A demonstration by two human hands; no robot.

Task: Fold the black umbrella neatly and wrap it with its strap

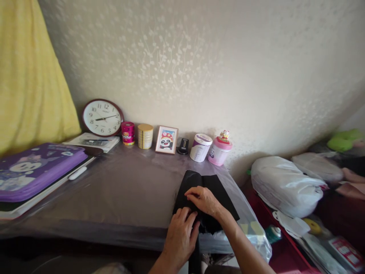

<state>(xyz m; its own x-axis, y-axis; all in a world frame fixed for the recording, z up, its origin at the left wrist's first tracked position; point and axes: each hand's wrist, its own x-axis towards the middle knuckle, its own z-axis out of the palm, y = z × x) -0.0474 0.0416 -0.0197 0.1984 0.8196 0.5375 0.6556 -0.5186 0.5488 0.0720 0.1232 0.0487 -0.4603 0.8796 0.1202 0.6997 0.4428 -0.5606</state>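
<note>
- 2 hands worked at the near edge of the table [114, 198], both on 1 black cloth [216, 190].
- Left hand [181, 236] lay nearest, palm down, fingers loosely curled and pressing the cloth's near end; no closed grip visible.
- Right hand [203, 199] sat just beyond, crossing over the left, fingers bent, fingertips pinching or pressing a fold; couldn't tell which.
- Cloth lay folded flat on the table's right part, approx. 2 panels side by side, near end hanging over the edge under the hands.
- Table was covered w/ 1 clear plastic sheet, glossy.
- Left side: 1 purple cartoon case [37, 169] on top of a flat board or book, w/ 1 small white stick-like item [77, 173] beside it.
- To the right, off the table: 1 big white plastic bag [285, 186], w/ more bags and clutter behind it, too blurred to count.
- Along the wall, left to right: 1 booklet [94, 140], 1 round clock [102, 118] leaning upright, 1 pink tin [128, 133], 1 yellow tin [145, 136], 1 framed panda pic [167, 140], 1 small black gadget [183, 146], 1 white-purple tub [200, 147], 1 pink jar [219, 150] w/ 1 figurine on its lid.
- So 4 containers in that row.
- Far left: 1 yellow curtain [28, 76].
</note>
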